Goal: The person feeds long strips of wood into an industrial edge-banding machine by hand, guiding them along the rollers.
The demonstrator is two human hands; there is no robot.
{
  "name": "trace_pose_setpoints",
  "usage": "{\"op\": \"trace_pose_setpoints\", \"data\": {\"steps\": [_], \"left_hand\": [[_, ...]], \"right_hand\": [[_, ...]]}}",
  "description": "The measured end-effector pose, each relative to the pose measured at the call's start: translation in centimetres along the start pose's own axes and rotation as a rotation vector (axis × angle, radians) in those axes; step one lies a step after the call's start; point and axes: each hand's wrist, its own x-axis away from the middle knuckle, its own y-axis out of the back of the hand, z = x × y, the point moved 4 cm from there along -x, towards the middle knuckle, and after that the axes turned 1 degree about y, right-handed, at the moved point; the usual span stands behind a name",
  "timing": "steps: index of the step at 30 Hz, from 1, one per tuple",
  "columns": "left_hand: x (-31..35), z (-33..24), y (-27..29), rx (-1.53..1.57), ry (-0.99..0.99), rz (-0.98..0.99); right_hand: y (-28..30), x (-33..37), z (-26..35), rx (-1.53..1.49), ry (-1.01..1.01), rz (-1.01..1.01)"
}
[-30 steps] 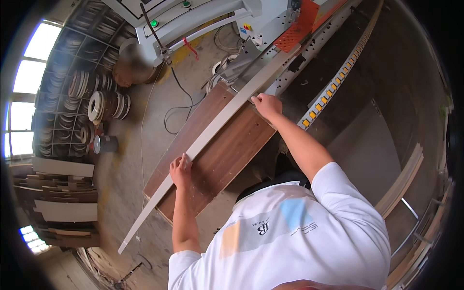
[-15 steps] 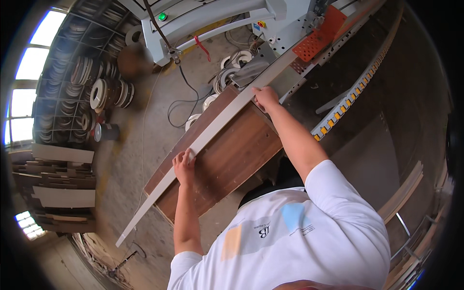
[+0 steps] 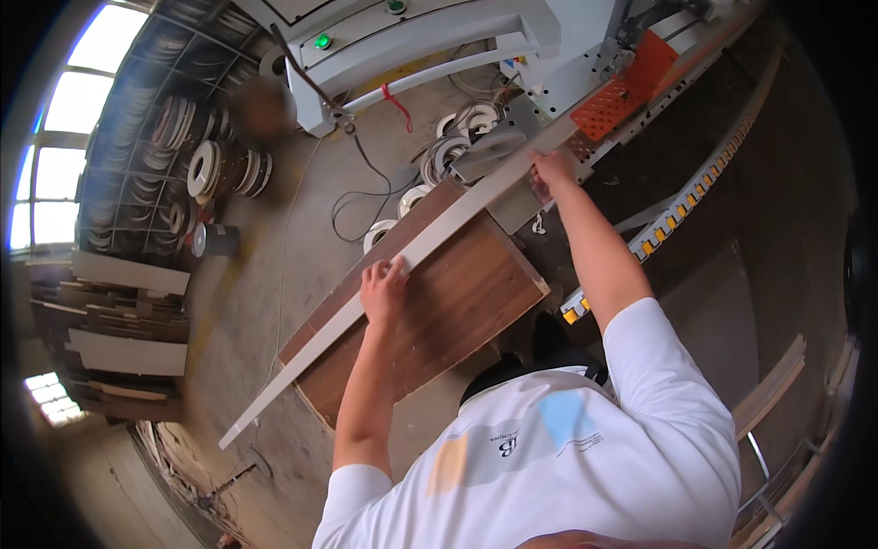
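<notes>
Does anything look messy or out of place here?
Yes: pale rolls lie scattered on the floor near the machine, whereas others are stacked at left. A dark cable also loops loosely nearby. No spill shows.

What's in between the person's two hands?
In the head view, the long pale strip runs between the left hand and the right hand, with brown wood under part of it.
</notes>
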Motion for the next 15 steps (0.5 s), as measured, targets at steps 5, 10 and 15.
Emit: {"op": "trace_pose_setpoints", "data": {"steps": [5,10,15], "left_hand": [[-1.9,-3.6,-1.1,-0.029,0.020,-0.064],[-2.4,-8.5,-0.3,0.019,0.012,-0.080],[2.9,-8.9,0.5,0.181,-0.011,-0.063]], "right_hand": [[1.9,-0.5,1.3,0.050,0.058,-0.094],[-1.9,2.9,-1.4,0.254,0.089,0.073],[-8.5,8.2,-5.5,0.259,0.120,0.237]]}}
